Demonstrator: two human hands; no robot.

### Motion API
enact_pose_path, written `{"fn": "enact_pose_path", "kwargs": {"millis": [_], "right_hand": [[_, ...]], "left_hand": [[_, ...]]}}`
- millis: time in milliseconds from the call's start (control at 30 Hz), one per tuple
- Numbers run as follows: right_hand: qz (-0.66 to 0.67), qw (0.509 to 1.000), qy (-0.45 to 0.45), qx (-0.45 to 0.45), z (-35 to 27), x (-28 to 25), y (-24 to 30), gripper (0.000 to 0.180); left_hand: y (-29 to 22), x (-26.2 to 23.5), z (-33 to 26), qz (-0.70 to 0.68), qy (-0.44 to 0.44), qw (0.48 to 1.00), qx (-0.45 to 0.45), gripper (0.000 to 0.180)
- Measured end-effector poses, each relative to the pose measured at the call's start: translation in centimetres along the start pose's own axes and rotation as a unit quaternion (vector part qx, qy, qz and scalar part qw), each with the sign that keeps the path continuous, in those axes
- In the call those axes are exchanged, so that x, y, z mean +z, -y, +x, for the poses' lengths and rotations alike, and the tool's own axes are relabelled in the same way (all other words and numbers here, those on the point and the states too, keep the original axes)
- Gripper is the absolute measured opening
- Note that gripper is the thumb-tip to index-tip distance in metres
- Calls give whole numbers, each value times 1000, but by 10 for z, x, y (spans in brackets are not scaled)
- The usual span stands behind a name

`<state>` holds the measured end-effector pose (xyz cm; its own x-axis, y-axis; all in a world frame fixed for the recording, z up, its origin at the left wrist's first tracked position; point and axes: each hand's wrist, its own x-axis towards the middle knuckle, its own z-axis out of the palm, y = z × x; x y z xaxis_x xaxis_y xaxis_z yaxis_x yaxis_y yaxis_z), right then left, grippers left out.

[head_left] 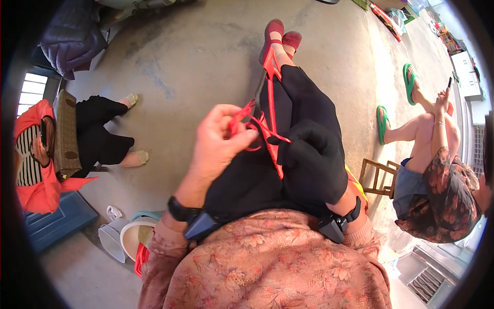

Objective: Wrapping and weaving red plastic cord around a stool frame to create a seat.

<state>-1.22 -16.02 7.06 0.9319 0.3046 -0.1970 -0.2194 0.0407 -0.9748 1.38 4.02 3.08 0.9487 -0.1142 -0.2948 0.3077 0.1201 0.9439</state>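
I count one left hand [224, 136] and one right hand [316, 154] at centre; red cord [272, 110], strands uncountable. Black wristbands [182, 211]: two, at eight and four o'clock. Red shoes [274, 28]: two, at twelve. Green flip-flops [381, 123]: two, at two. Other people [445, 201]: two, at nine and three. Phones [450, 82]: two, at nine and two. Wooden stool [380, 192]: one, at three.

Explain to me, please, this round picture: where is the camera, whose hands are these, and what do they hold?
A wide fisheye camera worn on a person's head looks down, so edges bend. There is no robot; both hands are the wearer's. The left hand is bare and grips red strips. The right hand looks covered in black, so I cannot tell its grip. Over the lap, clad in black, a longer red band runs toward the red shoes. Other people sit at both sides.
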Motion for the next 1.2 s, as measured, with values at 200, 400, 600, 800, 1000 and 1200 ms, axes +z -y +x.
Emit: {"fn": "enact_pose_path", "kwargs": {"millis": [200, 400, 600, 800, 1000, 1200], "right_hand": [[-23, 999, 5, -41, -15, 2, -2, 12], [224, 971, -81, -30, 24, -28, 11, 15], [-167, 974, -38, -149, 68, -37, -29, 23], [-364, 927, -34, -83, 62, -32, -43, 17], [39, 971, -82, -221, 12, -26, 38, 15], [455, 731, 392, -325, 0, -10, 9, 27]], "left_hand": [[32, 22, 5, 179, -44, 980, 77, 36], [11, 0, 4, -50, -13, 996, 69, 20], [14, -6, 25, 18, 49, 999, 16, 13], [19, -9, 32, 18, 20, 998, 55, 11], [-25, -15, -4, -274, 329, 903, -38, 30], [-10, 5, -14, -585, 243, 767, -101, 34]]}}
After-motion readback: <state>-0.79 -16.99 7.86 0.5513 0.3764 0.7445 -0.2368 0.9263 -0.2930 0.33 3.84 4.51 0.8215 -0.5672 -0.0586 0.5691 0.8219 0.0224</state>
